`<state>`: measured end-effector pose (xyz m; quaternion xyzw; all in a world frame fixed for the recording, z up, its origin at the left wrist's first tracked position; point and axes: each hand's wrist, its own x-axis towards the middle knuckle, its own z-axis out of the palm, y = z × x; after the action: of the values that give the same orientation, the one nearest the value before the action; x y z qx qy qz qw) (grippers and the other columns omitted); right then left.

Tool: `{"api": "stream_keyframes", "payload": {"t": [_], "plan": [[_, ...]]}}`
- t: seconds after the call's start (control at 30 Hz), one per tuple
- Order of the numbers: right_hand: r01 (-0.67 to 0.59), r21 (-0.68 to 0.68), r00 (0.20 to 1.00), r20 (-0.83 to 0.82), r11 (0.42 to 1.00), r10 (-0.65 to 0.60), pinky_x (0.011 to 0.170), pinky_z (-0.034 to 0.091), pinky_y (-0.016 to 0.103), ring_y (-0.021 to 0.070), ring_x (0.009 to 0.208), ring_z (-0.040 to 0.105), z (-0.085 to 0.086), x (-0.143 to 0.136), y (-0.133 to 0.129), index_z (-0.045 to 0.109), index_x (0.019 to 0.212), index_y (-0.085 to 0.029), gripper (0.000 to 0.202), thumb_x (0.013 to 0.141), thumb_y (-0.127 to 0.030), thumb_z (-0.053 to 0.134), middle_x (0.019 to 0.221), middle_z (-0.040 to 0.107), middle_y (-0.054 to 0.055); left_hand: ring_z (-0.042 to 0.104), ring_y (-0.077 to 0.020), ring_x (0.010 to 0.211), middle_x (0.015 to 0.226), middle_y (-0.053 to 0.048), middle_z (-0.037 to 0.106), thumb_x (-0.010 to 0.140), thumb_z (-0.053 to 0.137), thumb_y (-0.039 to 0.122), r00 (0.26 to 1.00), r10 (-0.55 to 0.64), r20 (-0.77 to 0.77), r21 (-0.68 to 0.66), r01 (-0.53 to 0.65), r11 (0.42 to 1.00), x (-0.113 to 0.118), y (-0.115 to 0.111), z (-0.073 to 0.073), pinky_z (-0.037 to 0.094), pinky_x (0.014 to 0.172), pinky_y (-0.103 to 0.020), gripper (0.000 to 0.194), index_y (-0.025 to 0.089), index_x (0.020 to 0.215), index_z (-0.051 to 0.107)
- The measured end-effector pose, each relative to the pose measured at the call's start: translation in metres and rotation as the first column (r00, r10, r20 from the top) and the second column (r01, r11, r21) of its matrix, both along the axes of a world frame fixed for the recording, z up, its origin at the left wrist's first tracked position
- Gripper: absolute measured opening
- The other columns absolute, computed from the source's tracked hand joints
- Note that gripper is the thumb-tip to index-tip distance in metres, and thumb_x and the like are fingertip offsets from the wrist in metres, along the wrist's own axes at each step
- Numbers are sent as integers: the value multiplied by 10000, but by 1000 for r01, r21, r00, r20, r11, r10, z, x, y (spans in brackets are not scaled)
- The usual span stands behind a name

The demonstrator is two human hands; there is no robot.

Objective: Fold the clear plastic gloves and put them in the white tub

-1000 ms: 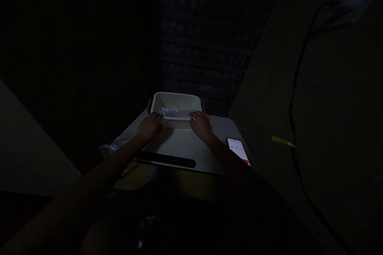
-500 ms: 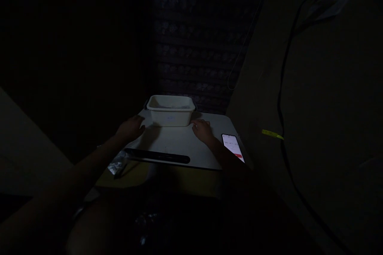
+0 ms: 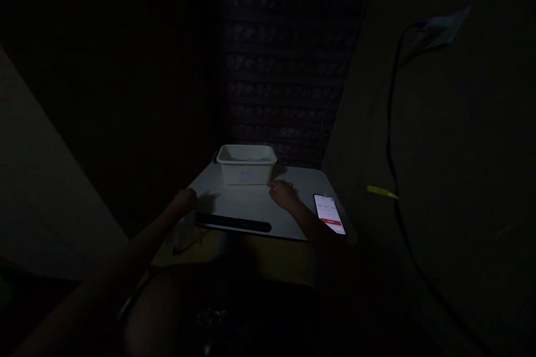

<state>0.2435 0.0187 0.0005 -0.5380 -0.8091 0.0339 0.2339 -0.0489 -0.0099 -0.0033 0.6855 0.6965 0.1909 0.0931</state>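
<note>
A cream plastic tub [image 3: 248,174] stands at the far side of a small white table [image 3: 243,201]; something pale and unclear lies inside it. My right hand [image 3: 283,194] rests on the tabletop by the tub's near right corner, fingers apart and holding nothing. At the table's left edge is my left hand [image 3: 185,201], its fingers too dark to make out. Just below that hand hangs a clear plastic bag [image 3: 185,234].
A lit phone [image 3: 329,215] lies at the table's right edge. Along the front edge runs a black slot [image 3: 234,223]. A black cable with a yellow tag [image 3: 382,192] hangs on the right wall from a socket [image 3: 444,29]. A dark patterned curtain hangs behind.
My left hand has moved back from beside the tub to the table's left edge. My right hand stays near the tub's corner. The view has shifted slightly.
</note>
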Motion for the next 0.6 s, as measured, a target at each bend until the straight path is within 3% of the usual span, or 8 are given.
{"api": "stream_keyframes", "payload": {"t": [0.1, 0.17, 0.2, 0.27, 0.33, 0.37, 0.5, 0.6], "plan": [[-54, -70, 989, -138, 996, 44, 801, 308, 327, 155, 893, 490, -2, -1, 1, 559, 894, -189, 260, 674, -169, 421, 926, 580, 37, 552, -218, 695, 563, -62, 569, 550, 498, 237, 996, -62, 62, 4, 62, 998, 28, 16, 20, 382, 599, -264, 177, 146, 401, 468], [-138, -138, 955, -282, 981, 95, 772, 347, 283, 130, 850, 510, -3, -2, 1, 545, 919, -187, 275, 655, -175, 465, 927, 576, 28, 554, -170, 672, 616, -31, 588, 582, 485, 293, 977, -139, 163, 4, 140, 990, 54, 21, 33, 398, 599, -248, 159, 152, 522, 528], [-187, -157, 927, -355, 970, 121, 756, 362, 263, 120, 840, 514, -3, -4, 1, 532, 939, -183, 303, 639, -179, 493, 938, 570, 27, 553, -160, 672, 639, -30, 593, 579, 495, 293, 910, -195, 366, 26, 199, 980, 68, 21, 39, 408, 606, -254, 155, 145, 569, 540], [-280, -162, 864, -473, 946, 174, 734, 379, 240, 115, 851, 508, -1, -7, 1, 504, 981, -173, 393, 592, -191, 556, 977, 549, 33, 552, -150, 664, 644, -25, 592, 541, 551, 291, 706, -286, 648, 36, 346, 938, 94, 17, 48, 421, 631, -277, 165, 136, 598, 545], [-353, -147, 810, -543, 924, 223, 724, 382, 231, 117, 861, 502, 1, -9, 1, 496, 991, -165, 452, 551, -194, 596, 993, 538, 36, 555, -141, 652, 636, -21, 591, 539, 568, 288, 548, -296, 782, 78, 386, 919, 115, 12, 52, 423, 648, -292, 170, 135, 607, 541], [-380, -149, 794, -559, 913, 239, 713, 384, 228, 117, 844, 506, 2, -10, 0, 513, 965, -157, 429, 546, -190, 598, 969, 548, 35, 555, -136, 641, 628, -18, 590, 532, 580, 282, 506, -287, 813, 76, 396, 915, 122, 9, 53, 424, 647, -293, 172, 135, 614, 542], [-386, -240, 801, -567, 891, 194, 626, 390, 224, 108, 653, 526, 9, -10, -2, 593, 667, -119, 102, 588, -159, 542, 664, 588, 5, 555, -130, 585, 604, -8, 580, 519, 606, 292, 476, -249, 844, 81, 346, 935, 131, 10, 51, 426, 591, -280, 200, 137, 631, 546], [-382, -280, 777, -613, 881, 143, 589, 382, 210, 95, 589, 511, 13, -5, -4, 582, 566, -124, 60, 585, -146, 529, 564, 563, -15, 564, -133, 571, 624, -17, 583, 529, 606, 327, 462, -249, 851, 118, 293, 949, 127, 16, 49, 416, 560, -263, 231, 136, 644, 546]]}}
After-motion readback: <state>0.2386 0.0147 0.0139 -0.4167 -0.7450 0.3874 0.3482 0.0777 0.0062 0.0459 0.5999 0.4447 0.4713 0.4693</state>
